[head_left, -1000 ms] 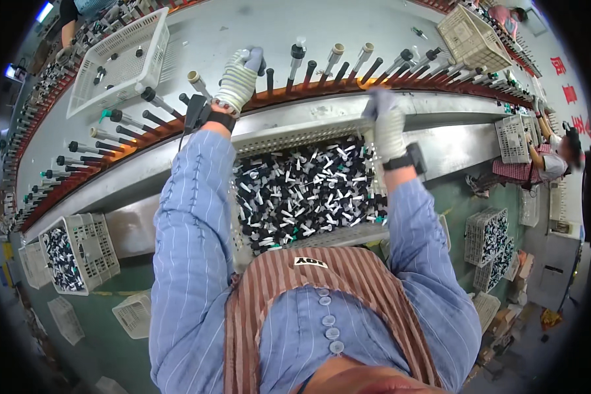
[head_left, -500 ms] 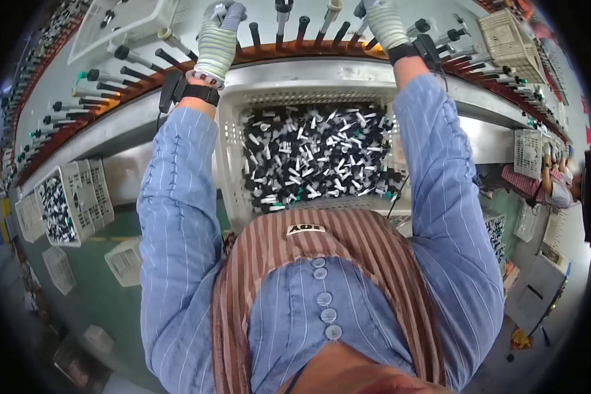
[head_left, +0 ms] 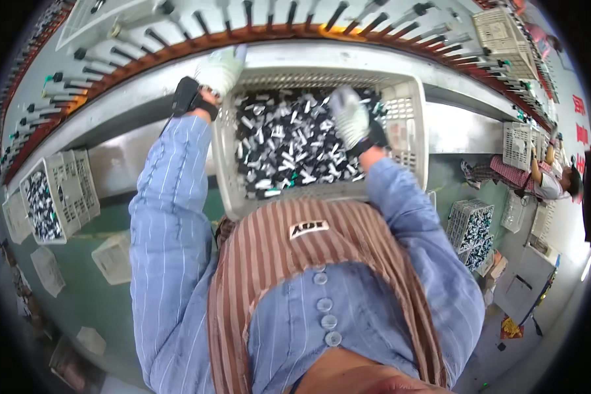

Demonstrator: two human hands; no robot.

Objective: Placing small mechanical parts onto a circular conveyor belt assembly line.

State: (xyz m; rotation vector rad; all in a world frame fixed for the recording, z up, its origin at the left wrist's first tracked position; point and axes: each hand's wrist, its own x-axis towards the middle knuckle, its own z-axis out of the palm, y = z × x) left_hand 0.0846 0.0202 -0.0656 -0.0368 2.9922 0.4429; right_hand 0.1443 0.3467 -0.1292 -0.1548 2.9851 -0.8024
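Note:
A white plastic basket (head_left: 416,118) in front of my body holds a heap of small black and white parts (head_left: 289,141), with a few green bits among them. My right hand (head_left: 349,118), in a pale knitted glove, is over the heap at the basket's right side; its fingers are smeared by motion. My gloved left hand (head_left: 220,71) is by the basket's far left corner, over the metal ledge (head_left: 302,55). Its fingers are blurred, so their grip cannot be told. Beyond the ledge, black and white tube-like pieces (head_left: 335,14) stand along a reddish-brown rail (head_left: 243,34).
More baskets of parts stand on the floor at left (head_left: 59,197) and right (head_left: 469,226). A cream basket (head_left: 502,36) and a white tray (head_left: 118,23) lie beyond the rail. At the far right, another person (head_left: 538,177) stands by a white basket (head_left: 519,144).
My right hand has come back from the pieces on the rail into the basket. My left hand has drawn back from the rail to the ledge. The whole view has shifted slightly.

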